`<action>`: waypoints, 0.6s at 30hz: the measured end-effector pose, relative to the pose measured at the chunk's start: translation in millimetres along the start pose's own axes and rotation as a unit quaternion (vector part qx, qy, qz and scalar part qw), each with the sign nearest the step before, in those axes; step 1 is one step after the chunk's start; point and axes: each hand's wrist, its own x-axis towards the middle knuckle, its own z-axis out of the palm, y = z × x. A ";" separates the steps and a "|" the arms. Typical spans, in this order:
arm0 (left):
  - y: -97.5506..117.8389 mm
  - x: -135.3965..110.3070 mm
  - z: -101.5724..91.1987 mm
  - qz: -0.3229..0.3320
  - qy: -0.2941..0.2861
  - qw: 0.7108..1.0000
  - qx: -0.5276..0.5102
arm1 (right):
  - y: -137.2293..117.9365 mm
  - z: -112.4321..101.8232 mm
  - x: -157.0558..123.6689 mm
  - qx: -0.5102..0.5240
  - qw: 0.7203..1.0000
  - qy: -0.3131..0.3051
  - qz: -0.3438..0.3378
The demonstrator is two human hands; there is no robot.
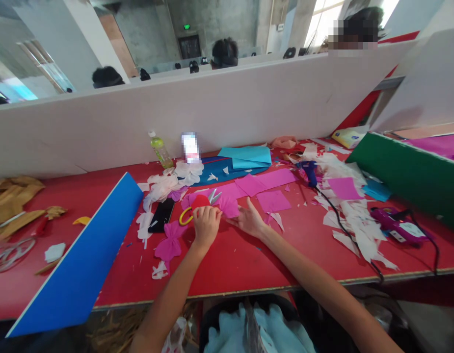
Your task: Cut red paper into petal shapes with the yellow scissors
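Observation:
My left hand [206,224] is closed, its fingertips pinching the gathered end of a pink crepe paper piece [228,205]. My right hand [252,219] has its fingers stretched out, palm partly turned up, at the right edge of that piece. Just behind my left hand are scissors [214,197] with blades showing; a yellow handle loop [185,216] appears to its left. A red object [200,201] beside them is partly hidden. To the left lies a pink paper bow [170,241]. Behind my hands stretches a pink paper strip [261,184].
A black phone [162,215], a green-labelled bottle [160,149] and a lit phone [190,147] stand or lie left of centre. Blue [83,260] and green [407,181] dividers flank the red table. White scraps [359,225], a blue glue gun [308,171] and a corded purple device [399,228] are right.

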 end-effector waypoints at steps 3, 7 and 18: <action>0.3 -0.7 -0.5 -0.003 0.009 1.000 0.000 | 1.7 0.8 0.1 0.010 1.000 -0.013 -0.008; 0.6 -0.3 -0.4 0.002 0.022 1.000 -0.005 | 3.1 3.4 -0.4 0.025 0.999 -0.023 -0.017; 0.8 0.9 -2.0 -0.008 0.025 0.999 -0.019 | 6.1 2.4 -1.1 0.018 0.999 -0.027 -0.006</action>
